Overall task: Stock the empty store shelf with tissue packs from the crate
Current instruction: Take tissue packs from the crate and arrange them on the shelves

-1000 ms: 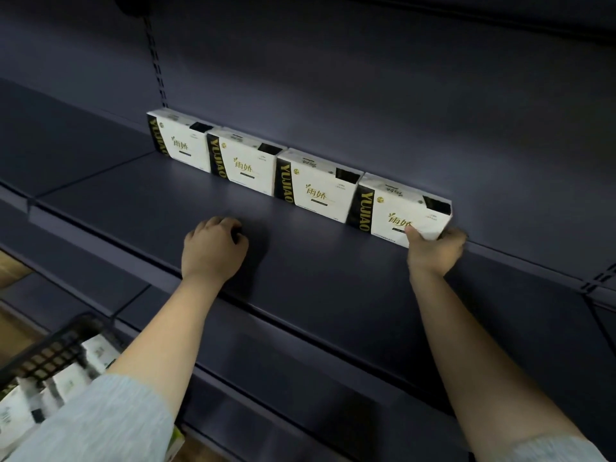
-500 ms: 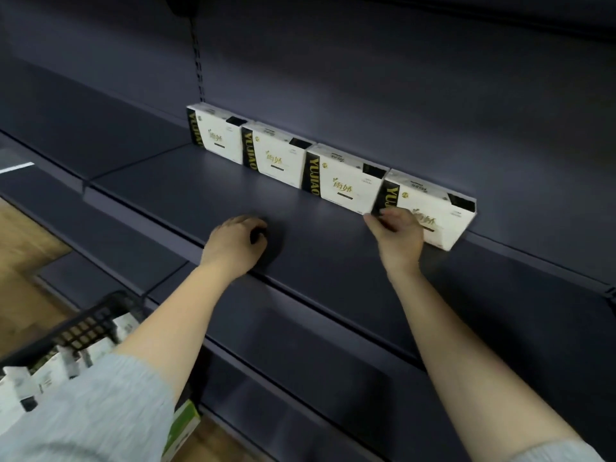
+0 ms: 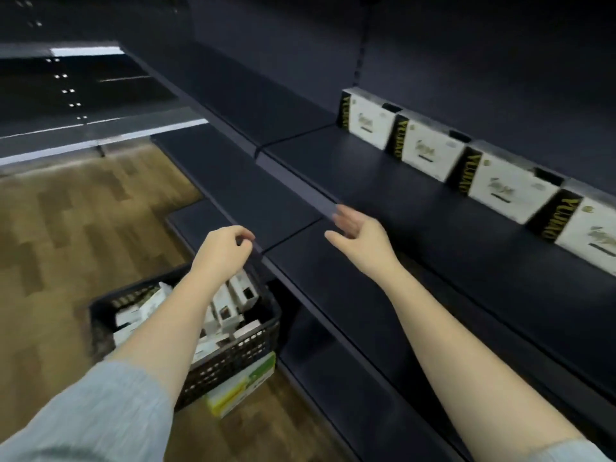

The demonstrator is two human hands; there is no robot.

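Several white tissue packs with black-and-gold ends [image 3: 430, 151] stand in a row against the back of the dark shelf [image 3: 383, 191] at the upper right. A black plastic crate [image 3: 233, 355] on the floor at lower centre holds several more white packs [image 3: 230, 305]. My left hand [image 3: 223, 250] hovers above the crate with loosely curled fingers and holds nothing. My right hand [image 3: 358, 230] is in the air in front of the shelf's front edge, fingers spread and empty, slightly blurred.
A lower dark shelf [image 3: 333, 288] runs under my right forearm. A green and yellow box [image 3: 240, 385] lies on the wooden floor [image 3: 76, 228] beside the crate. More dark shelving [image 3: 83, 105] stands at the far left.
My right hand let go of the rightmost pack and pulled back off the shelf. My left hand left the shelf and moved down over the crate. The view swung left and down.
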